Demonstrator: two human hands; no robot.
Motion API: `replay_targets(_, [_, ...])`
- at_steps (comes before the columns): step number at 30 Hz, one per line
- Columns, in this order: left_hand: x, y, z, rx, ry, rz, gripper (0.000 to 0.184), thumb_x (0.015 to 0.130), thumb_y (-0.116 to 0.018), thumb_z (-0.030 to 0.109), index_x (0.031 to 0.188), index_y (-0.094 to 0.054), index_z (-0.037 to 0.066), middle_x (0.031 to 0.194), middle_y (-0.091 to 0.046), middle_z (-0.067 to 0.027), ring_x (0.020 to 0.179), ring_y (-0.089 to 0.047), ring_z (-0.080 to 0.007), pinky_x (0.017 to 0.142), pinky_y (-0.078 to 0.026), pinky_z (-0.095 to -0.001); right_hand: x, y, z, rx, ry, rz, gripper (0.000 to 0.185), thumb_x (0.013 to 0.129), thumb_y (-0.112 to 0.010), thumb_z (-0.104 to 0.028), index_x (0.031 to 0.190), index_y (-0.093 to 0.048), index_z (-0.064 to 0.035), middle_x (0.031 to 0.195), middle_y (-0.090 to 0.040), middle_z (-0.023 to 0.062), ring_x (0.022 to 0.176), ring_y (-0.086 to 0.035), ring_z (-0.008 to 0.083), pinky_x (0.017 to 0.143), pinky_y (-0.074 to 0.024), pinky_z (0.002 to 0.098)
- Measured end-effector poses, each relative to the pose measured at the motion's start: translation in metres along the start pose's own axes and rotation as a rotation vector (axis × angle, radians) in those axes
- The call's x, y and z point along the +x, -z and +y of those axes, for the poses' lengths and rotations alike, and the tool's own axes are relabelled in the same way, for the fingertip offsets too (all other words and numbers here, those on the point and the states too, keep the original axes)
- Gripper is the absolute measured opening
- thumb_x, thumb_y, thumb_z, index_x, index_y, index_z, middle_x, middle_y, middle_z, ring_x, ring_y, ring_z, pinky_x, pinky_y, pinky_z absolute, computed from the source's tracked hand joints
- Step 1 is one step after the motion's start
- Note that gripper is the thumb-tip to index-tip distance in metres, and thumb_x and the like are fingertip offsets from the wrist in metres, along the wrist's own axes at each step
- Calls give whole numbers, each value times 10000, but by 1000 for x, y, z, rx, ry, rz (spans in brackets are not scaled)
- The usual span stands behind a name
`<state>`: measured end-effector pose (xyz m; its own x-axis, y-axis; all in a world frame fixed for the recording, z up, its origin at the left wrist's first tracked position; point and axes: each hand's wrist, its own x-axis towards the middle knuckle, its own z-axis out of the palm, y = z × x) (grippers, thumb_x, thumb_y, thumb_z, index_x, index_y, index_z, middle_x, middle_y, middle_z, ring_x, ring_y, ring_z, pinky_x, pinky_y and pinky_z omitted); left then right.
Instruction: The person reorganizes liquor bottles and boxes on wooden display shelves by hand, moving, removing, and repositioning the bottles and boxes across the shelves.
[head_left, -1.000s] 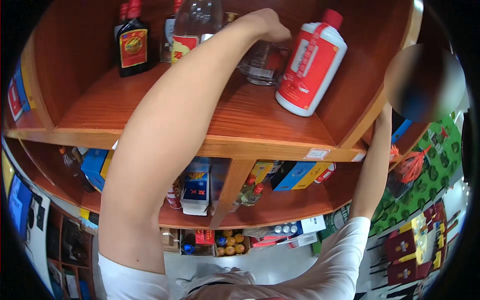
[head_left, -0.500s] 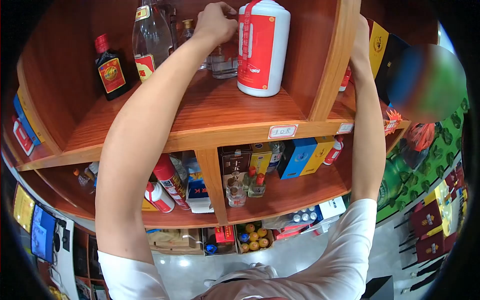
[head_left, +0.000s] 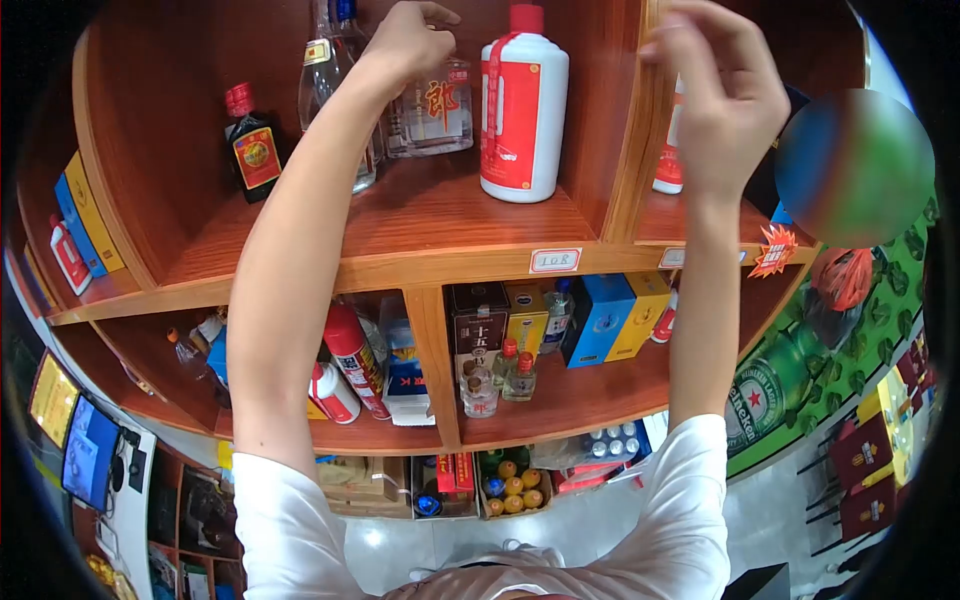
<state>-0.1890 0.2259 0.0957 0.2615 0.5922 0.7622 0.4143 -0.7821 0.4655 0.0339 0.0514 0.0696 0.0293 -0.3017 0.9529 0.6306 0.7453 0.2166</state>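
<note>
My left hand [head_left: 415, 42] is raised at the upper shelf with its fingers apart, just above a clear square bottle [head_left: 430, 115]; whatever cap the bottle has is hidden. Right of it stands a white bottle with a red label and red cap [head_left: 525, 115]. Near the wooden divider, my right hand [head_left: 725, 95] is up with loosely curved, parted fingers and no object visible in it. Behind that hand a second white and red bottle [head_left: 668, 160] is partly covered. Tall clear bottle [head_left: 318, 75] and small dark bottle [head_left: 254, 150] stand to the left.
Below, a lower shelf [head_left: 560, 425] holds blue and yellow boxes [head_left: 615, 320], small bottles [head_left: 518, 378] and a red spray can [head_left: 355, 360]. Shelf edge [head_left: 470, 262] carries price tags. Crates with round yellow items [head_left: 515, 488] are on the floor. Orange-red bag [head_left: 842, 278] hangs at right.
My right hand has come out from the right compartment into view in front of the divider. My left hand has shifted slightly left, and the square bottle now shows its front label.
</note>
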Motion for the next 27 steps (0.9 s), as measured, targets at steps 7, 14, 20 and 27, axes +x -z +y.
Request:
replay_targets(7, [-54,33,97,-55,191,-91,421,945,-636,55,1349,-577,-48,1283,-648,-232,1065,-682,-249,877,-591,-332,-15,-63,-77,28,65,-301,143,834,-693,-35,960,-673,30,888,-689,147,849,-668,222,754,-548,342])
replay_targets(14, [-11,51,12,-342,-125,-164,417,955,-550,58,1366,-575,-8,1092,-707,-171,888,-679,-202,736,-569,-317,-45,-125,-65,38,-95,-364,776,717,-747,-139,1381,-380,22,1341,-393,398,1274,-402,584,1093,-398,570])
replay_targets(20, [-5,47,8,-263,-155,-65,415,948,-504,59,1340,-624,-6,1093,-712,-156,905,-677,-192,751,-553,-307,-61,-138,-54,-60,-232,-477,965,705,-774,-104,1487,-219,3,1405,-293,470,1321,-307,650,1118,-341,638])
replay_targets(27, [-14,38,29,-211,-52,-4,437,926,-479,47,1330,-641,6,1112,-693,-148,950,-656,-191,795,-539,-322,-63,-143,-51,-121,-475,-524,1085,664,-803,-138,1534,-166,-14,1336,-447,354,1162,-548,555,981,-504,547])
